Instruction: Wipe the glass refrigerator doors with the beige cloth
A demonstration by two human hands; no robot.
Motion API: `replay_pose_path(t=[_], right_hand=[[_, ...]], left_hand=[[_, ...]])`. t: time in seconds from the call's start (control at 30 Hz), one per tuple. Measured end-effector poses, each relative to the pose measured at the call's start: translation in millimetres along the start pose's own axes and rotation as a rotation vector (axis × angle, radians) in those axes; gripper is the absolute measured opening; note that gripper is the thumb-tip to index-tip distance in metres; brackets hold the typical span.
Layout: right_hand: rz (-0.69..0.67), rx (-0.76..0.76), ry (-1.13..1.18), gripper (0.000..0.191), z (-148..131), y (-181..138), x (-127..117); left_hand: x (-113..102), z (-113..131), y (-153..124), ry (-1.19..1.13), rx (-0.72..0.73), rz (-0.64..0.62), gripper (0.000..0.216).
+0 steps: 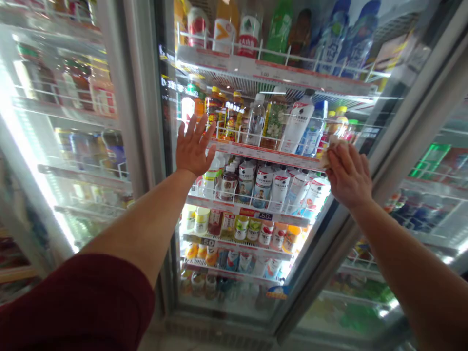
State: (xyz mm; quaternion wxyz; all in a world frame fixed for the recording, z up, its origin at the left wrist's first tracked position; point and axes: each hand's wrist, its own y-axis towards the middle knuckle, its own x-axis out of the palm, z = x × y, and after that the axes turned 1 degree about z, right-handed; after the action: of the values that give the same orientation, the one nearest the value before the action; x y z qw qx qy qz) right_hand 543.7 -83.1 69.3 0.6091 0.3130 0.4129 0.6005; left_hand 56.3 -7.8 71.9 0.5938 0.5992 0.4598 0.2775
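My left hand (193, 146) lies flat with fingers spread against the glass door (256, 302) of a drinks fridge, near its left edge. My right hand (347, 175) presses a small pale cloth (331, 146) against the same glass near the door's right edge, fingers curled over it. Behind the glass stand rows of bottles (263, 183) on white wire shelves with red price strips.
The silver door frame (142, 97) separates this fridge from another glass door (69, 122) on the left, brightly lit. A further fridge door (431, 195) stands to the right. Lower shelves (234, 243) hold small cups and bottles.
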Motion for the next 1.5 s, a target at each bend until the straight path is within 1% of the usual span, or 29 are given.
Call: replay_pose_path(t=[0.07, 0.1, 0.17, 0.3, 0.37, 0.47, 0.53, 0.63, 0.73, 0.8, 0.9, 0.97, 1.03, 1.13, 1.2, 1.27, 1.37, 1.43, 1.5], right_hand=[[0.086, 0.141, -0.042, 0.058, -1.7, -9.1, 3.8], [0.103, 0.187, -0.051, 0.060, -5.1, -15.1, 5.7], [0.063, 0.223, -0.054, 0.061, -15.2, -30.4, 8.1], [-0.092, 0.207, -0.052, 0.060, -30.4, -62.4, 5.7], [-0.115, 0.190, -0.059, 0.061, -28.9, -70.8, 3.1], [-0.109, 0.155, -0.066, 0.062, -21.3, -72.2, 2.0], [-0.081, 0.136, -0.071, 0.063, -19.7, -70.5, 3.8], [-0.036, 0.174, -0.080, 0.065, -29.0, -73.0, 8.5], [-0.023, 0.213, -0.063, 0.069, -45.2, -85.9, 11.9], [-0.022, 0.174, -0.052, 0.071, -52.2, -97.7, 12.3], [-0.053, 0.132, -0.043, 0.071, -53.4, -109.2, 11.5], [-0.069, 0.140, -0.029, 0.070, -52.3, -106.1, 11.1], [-0.049, 0.144, -0.026, 0.071, -54.4, -92.5, 12.0], [0.004, 0.158, -0.047, 0.072, -65.3, -58.3, 16.4], [0.007, 0.190, -0.040, 0.070, -75.2, -35.0, 20.7], [0.008, 0.226, -0.010, 0.069, -84.5, -18.6, 24.6], [0.002, 0.224, 0.039, 0.070, -96.2, -12.7, 27.2], [-0.034, 0.161, 0.067, 0.070, -103.2, -18.2, 25.9], [-0.084, 0.065, 0.090, 0.070, -108.7, -23.7, 23.0]], left_hand=[[-1.1, 1.0, 0.6, -0.014, -0.009, -0.013, 0.067], [-1.7, 1.6, 0.9, -0.021, -0.015, -0.018, 0.068], [-2.6, 2.9, 1.4, -0.039, -0.028, -0.022, 0.068], [-3.8, 5.8, 2.2, -0.061, -0.048, -0.017, 0.067], [-4.3, 6.8, 2.4, -0.054, -0.050, -0.018, 0.067], [-4.2, 6.9, 2.5, -0.043, -0.045, -0.016, 0.066], [-3.6, 6.2, 2.3, -0.041, -0.038, -0.017, 0.066], [-3.0, 5.2, 2.0, -0.032, -0.028, -0.014, 0.066], [-3.3, 5.6, 2.0, -0.026, -0.031, -0.011, 0.066], [-3.8, 6.5, 2.3, -0.030, -0.034, -0.013, 0.066], [-4.4, 7.6, 2.8, -0.040, -0.033, -0.012, 0.066], [-4.4, 7.8, 2.8, -0.042, -0.036, -0.009, 0.066], [-4.3, 7.8, 2.7, -0.040, -0.038, -0.010, 0.067], [-4.4, 7.5, 2.4, -0.043, -0.034, -0.010, 0.067], [-4.8, 7.5, 2.2, -0.042, -0.034, -0.011, 0.067], [-5.1, 7.7, 2.1, -0.036, -0.036, -0.011, 0.067], [-5.1, 7.8, 2.1, -0.034, -0.036, -0.013, 0.066], [-4.7, 7.6, 2.3, -0.038, -0.041, -0.011, 0.067], [-4.0, 7.3, 2.5, -0.044, -0.043, -0.012, 0.067]])
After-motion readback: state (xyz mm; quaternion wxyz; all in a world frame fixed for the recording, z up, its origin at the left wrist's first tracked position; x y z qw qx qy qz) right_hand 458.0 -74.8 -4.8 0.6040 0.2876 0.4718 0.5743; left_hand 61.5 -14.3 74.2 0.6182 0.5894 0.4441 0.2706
